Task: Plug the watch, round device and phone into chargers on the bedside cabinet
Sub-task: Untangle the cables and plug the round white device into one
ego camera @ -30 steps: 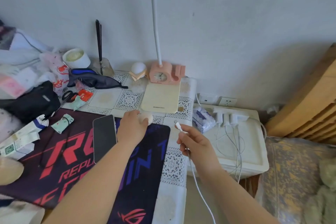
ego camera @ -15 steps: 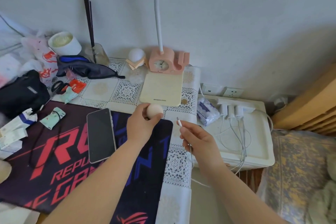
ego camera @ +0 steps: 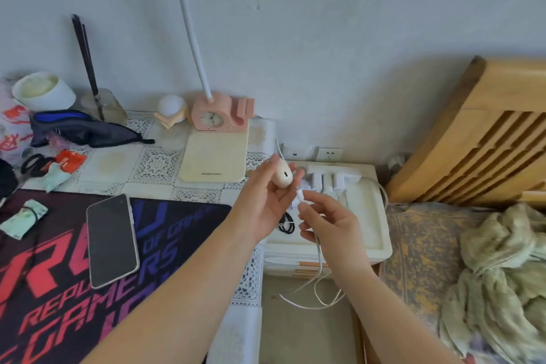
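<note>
My left hand [ego camera: 263,201] holds a small cream round device [ego camera: 283,176] up over the gap between desk and white bedside cabinet [ego camera: 375,224], its dark port facing me. My right hand [ego camera: 328,224] pinches a white charging cable [ego camera: 319,257] near its plug [ego camera: 300,195], which sits just below the device, a short gap apart. The phone [ego camera: 111,241] lies face up with a dark screen on the gaming mat. A row of white chargers [ego camera: 328,182] sits on a power strip at the cabinet's back. A black beaded band [ego camera: 287,223] lies on the cabinet, partly behind my hands.
A pink clock lamp base [ego camera: 220,115] and a cream pad [ego camera: 215,156] stand at the desk's back. Wall sockets [ego camera: 329,154] are behind the cabinet. A wooden bed headboard [ego camera: 484,139] and a blanket [ego camera: 499,269] fill the right. Clutter lines the desk's left side.
My left hand lifted the round device off the desk and carried it right, over the cabinet's edge. My right hand brought the cable plug up close under it.
</note>
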The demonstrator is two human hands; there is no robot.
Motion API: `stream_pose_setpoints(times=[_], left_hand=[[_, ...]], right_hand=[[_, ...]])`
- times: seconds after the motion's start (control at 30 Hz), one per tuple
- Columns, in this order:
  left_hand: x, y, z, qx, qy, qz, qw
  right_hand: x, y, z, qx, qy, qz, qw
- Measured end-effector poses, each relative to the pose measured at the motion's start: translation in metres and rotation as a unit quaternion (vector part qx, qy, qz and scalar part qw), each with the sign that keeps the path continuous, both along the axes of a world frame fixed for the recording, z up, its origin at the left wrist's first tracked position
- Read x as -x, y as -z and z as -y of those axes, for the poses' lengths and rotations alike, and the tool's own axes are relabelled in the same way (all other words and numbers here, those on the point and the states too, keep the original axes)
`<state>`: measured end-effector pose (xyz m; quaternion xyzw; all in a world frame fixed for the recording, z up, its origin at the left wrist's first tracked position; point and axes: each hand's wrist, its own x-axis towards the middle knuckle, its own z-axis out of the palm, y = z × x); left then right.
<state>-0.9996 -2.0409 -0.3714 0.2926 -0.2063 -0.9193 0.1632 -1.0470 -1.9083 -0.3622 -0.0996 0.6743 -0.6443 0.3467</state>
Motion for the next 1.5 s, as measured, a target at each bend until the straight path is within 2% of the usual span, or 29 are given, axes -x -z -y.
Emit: stream_pose_setpoints(times=[0.2,0.4,0.7,1.07,1.33,1.4,1.5], left_hand=[[0.024,-0.013,-0.042,-0.039,0.037,-0.072,0.996],[0.041,-0.016,-0.065,-0.069,0.033,-0.106,0.991],[0.048,-0.013,-0.074,-0.058,0.018,-0.112,0.992],[0.043,0.000,-0.065,0.020,0.025,-0.118,0.993],[0.044,0.006,-0.074,-0.037,0.023,-0.145,0.988],[0.044,0.006,-0.075,-0.039,0.027,-0.138,0.989],[0.047,0.006,-0.078,-0.005,0.009,-0.080,0.997]], right_hand=[[0.015,-0.014,-0.033,0.003,0.026,-0.004,1.000],[0.021,-0.023,-0.050,0.003,0.033,-0.035,0.999],[0.029,-0.025,-0.061,-0.035,0.061,-0.037,0.997],[0.033,-0.018,-0.060,-0.095,0.064,-0.077,0.990],[0.029,-0.010,-0.060,-0.069,0.072,-0.059,0.993],[0.030,-0.010,-0.059,-0.063,0.077,-0.067,0.993],[0.035,-0.011,-0.056,-0.062,0.084,-0.115,0.988]])
